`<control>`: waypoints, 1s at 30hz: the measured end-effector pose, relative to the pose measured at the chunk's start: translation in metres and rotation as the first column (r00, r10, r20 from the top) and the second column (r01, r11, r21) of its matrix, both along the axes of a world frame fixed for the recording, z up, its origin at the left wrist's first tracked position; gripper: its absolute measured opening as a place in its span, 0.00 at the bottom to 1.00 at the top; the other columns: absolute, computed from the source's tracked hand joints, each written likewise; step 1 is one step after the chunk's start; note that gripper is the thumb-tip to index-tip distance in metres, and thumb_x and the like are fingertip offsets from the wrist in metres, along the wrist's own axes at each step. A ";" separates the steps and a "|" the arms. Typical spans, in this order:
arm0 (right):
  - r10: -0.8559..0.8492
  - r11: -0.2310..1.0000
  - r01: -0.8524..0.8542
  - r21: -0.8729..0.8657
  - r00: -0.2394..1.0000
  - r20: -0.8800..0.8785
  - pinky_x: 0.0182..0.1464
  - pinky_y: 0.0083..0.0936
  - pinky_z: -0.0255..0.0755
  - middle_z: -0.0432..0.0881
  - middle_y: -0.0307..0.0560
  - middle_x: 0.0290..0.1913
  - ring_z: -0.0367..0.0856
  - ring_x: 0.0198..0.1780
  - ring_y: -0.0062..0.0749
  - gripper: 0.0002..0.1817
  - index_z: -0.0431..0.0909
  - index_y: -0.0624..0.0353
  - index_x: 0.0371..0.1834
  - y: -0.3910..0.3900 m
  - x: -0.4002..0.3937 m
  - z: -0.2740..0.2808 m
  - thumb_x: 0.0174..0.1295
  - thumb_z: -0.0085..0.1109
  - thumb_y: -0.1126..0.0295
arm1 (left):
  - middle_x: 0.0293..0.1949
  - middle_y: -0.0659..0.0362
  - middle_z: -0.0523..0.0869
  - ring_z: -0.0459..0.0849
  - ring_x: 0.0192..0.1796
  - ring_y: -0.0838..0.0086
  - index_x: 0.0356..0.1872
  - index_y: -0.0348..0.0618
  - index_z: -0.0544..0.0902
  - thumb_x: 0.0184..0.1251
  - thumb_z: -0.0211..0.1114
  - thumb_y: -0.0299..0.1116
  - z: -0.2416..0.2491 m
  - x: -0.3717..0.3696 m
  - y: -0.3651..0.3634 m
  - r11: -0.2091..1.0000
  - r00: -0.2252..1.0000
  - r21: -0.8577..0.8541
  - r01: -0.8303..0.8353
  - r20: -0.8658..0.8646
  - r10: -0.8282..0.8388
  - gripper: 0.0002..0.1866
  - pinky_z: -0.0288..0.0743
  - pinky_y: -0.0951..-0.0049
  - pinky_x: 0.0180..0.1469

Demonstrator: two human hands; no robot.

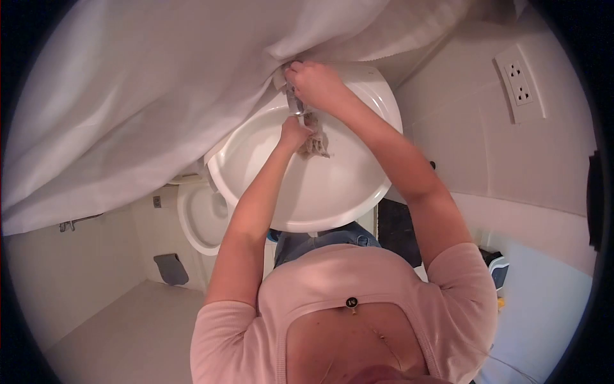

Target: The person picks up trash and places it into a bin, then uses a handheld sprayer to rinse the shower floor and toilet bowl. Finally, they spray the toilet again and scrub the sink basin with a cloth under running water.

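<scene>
Under the chrome faucet [295, 104] of a white washbasin [332, 198], my left hand [297, 133] is closed on a crumpled, wet-looking beige cloth [316, 149]. The cloth hangs from the fingers into the bowl, near its back wall. My right hand [315, 84] is at the top of the faucet, with its fingers bent around the handle. Most of the handle is hidden behind those fingers. Above the basin, a white curtain-like fabric [160, 96] hangs close to the faucet and my right fingertips.
A wall socket plate [521, 86] is on the right wall. Left of the basin stands a white toilet [201, 217], and a grey mat-like piece [171, 269] lies farther left. A dark object with a pale edge [497, 267] is behind my right elbow.
</scene>
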State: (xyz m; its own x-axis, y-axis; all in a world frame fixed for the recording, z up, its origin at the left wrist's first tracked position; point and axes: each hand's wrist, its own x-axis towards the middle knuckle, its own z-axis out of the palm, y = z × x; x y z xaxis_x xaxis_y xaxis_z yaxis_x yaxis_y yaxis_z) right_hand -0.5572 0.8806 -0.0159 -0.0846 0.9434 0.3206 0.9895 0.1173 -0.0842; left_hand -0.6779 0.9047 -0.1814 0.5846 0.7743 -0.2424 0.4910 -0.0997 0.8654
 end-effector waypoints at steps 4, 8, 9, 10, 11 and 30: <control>0.153 0.977 -0.034 0.211 0.800 -0.581 0.45 0.28 0.72 0.75 0.48 0.47 0.77 0.42 0.36 0.17 0.73 0.65 0.45 -0.024 0.012 -0.009 0.50 0.55 0.72 | 0.34 0.61 0.78 0.76 0.35 0.73 0.40 0.39 0.73 0.54 0.61 0.32 0.014 0.000 0.001 0.974 0.996 -0.219 0.062 -0.042 -0.073 0.13 0.71 0.71 0.37; -0.117 0.983 0.180 -0.032 0.485 -0.867 0.48 0.27 0.69 0.72 0.53 0.49 0.75 0.45 0.37 0.23 0.69 0.62 0.54 -0.053 0.003 -0.145 0.51 0.49 0.77 | 0.35 0.63 0.76 0.74 0.41 0.75 0.39 0.44 0.71 0.62 0.52 0.36 0.048 -0.026 -0.003 0.840 0.960 -0.542 -0.035 0.217 0.180 0.09 0.69 0.74 0.43; -0.061 0.983 0.181 0.044 0.536 -0.842 0.46 0.28 0.70 0.72 0.55 0.48 0.75 0.44 0.40 0.22 0.71 0.60 0.52 -0.060 -0.012 -0.177 0.49 0.48 0.78 | 0.36 0.63 0.76 0.74 0.41 0.75 0.39 0.44 0.71 0.62 0.51 0.36 0.047 -0.036 -0.002 0.776 0.905 -0.630 -0.032 0.311 0.290 0.09 0.69 0.73 0.43; -0.063 0.986 0.162 0.049 0.623 -0.780 0.45 0.27 0.70 0.72 0.55 0.48 0.76 0.42 0.39 0.22 0.71 0.61 0.52 -0.066 -0.018 -0.204 0.49 0.48 0.78 | 0.36 0.63 0.76 0.75 0.41 0.74 0.38 0.45 0.71 0.62 0.51 0.36 0.046 -0.044 -0.002 0.710 0.828 -0.704 -0.013 0.391 0.402 0.08 0.70 0.72 0.44; -0.106 0.993 0.104 -0.057 0.557 -0.824 0.44 0.26 0.71 0.72 0.53 0.47 0.76 0.42 0.37 0.22 0.70 0.61 0.52 -0.068 -0.016 -0.219 0.49 0.48 0.77 | 0.36 0.63 0.76 0.75 0.41 0.74 0.38 0.45 0.71 0.62 0.51 0.36 0.046 -0.052 -0.002 0.647 0.727 -0.762 0.024 0.457 0.512 0.08 0.70 0.71 0.44; -0.405 0.883 -0.247 -0.399 0.030 -0.914 0.38 0.20 0.64 0.73 0.38 0.30 0.70 0.35 0.22 0.09 0.73 0.64 0.33 -0.049 -0.022 -0.138 0.55 0.53 0.69 | 0.33 0.56 0.77 0.78 0.34 0.68 0.34 0.43 0.72 0.64 0.53 0.39 0.016 -0.037 -0.005 0.535 0.673 -0.844 -0.050 0.367 0.642 0.10 0.75 0.66 0.38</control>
